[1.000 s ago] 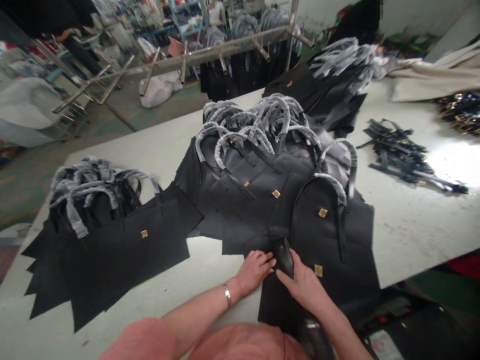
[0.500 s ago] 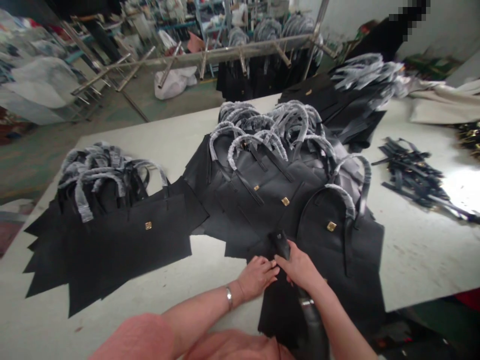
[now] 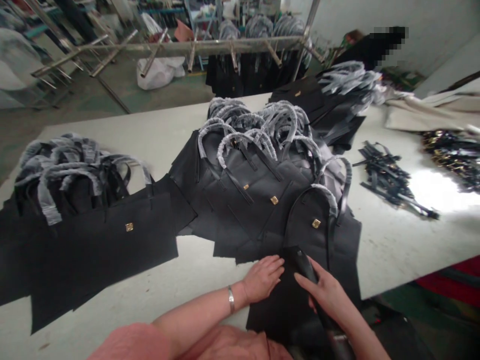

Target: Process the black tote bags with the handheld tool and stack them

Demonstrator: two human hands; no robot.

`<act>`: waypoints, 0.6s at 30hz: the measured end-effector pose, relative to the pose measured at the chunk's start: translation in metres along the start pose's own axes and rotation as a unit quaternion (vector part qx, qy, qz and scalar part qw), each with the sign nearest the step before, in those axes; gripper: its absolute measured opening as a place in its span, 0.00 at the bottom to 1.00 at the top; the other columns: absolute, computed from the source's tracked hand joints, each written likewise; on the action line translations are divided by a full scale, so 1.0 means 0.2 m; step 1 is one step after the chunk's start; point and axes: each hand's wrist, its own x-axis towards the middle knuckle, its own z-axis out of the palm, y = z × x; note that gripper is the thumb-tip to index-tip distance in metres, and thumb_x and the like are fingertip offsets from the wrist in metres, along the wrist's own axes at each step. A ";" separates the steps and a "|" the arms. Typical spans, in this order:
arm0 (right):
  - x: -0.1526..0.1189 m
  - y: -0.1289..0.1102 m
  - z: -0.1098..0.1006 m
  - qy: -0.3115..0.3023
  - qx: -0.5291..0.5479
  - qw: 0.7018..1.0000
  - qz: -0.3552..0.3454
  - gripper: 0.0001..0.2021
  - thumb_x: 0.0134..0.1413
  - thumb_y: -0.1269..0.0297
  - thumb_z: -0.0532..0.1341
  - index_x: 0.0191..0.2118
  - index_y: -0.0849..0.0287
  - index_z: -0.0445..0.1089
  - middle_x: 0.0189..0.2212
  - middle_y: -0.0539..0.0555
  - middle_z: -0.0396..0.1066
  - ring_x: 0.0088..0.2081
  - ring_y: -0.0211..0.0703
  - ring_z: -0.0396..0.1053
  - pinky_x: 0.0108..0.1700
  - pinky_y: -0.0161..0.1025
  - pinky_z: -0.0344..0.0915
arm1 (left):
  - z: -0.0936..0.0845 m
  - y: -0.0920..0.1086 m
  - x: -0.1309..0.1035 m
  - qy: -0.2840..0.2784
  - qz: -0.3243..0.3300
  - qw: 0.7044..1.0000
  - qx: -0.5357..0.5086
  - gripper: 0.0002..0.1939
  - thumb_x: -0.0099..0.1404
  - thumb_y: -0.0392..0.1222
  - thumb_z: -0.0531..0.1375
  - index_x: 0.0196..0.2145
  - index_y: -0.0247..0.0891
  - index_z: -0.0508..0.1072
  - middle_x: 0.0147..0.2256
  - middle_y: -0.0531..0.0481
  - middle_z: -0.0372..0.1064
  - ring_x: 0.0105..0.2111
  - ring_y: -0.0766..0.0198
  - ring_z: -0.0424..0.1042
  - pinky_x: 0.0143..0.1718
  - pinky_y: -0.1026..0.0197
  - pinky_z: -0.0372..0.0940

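My left hand (image 3: 264,277) lies palm down with fingers extended on the edge of a black panel (image 3: 272,312) near the table's front. My right hand (image 3: 322,287) is wrapped round a black handheld tool (image 3: 305,265), whose front end is over the same panel, just right of my left fingers. Beyond my hands lies a black bag panel with a gold clasp (image 3: 316,223) and wrapped handles. More black panels (image 3: 240,215) overlap behind it. What lies under the tool's tip is hidden.
At left on the white table (image 3: 202,275) is a stack of black panels (image 3: 101,250) with plastic-wrapped handles. Black straps (image 3: 388,172) and gold-trimmed pieces (image 3: 453,155) lie at right. A metal rack (image 3: 172,46) stands beyond the table. A person's dark sleeve shows at the back right.
The view has shifted, so the table's contents sit further left. My right hand and the tool have moved right and nearer to me, away from my left fingers.
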 end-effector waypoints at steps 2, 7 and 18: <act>0.04 -0.05 0.03 -0.013 0.007 1.000 0.001 0.34 0.54 0.51 0.60 0.64 0.62 0.58 0.10 0.42 0.65 0.14 0.45 0.69 0.18 0.36 0.64 | 0.03 0.00 0.03 -0.020 0.023 1.000 0.003 0.20 0.72 0.43 0.53 0.58 0.32 0.65 0.62 0.42 0.61 0.64 0.54 0.55 0.64 0.53 0.55; 0.15 -0.14 0.01 0.087 0.023 0.996 -0.011 0.34 0.55 0.51 0.61 0.64 0.61 0.58 0.10 0.42 0.66 0.17 0.45 0.71 0.24 0.37 0.69 | 0.06 0.00 0.03 -0.043 0.021 0.998 0.050 0.22 0.73 0.43 0.52 0.60 0.32 0.64 0.63 0.41 0.60 0.65 0.53 0.54 0.66 0.52 0.52; 0.05 -0.03 0.03 0.025 0.017 0.999 -0.032 0.35 0.54 0.53 0.61 0.66 0.58 0.57 0.10 0.40 0.64 0.14 0.43 0.68 0.19 0.35 0.65 | 0.06 0.05 0.05 -0.057 0.018 0.991 0.120 0.23 0.73 0.45 0.50 0.60 0.29 0.64 0.60 0.37 0.62 0.60 0.49 0.61 0.59 0.50 0.53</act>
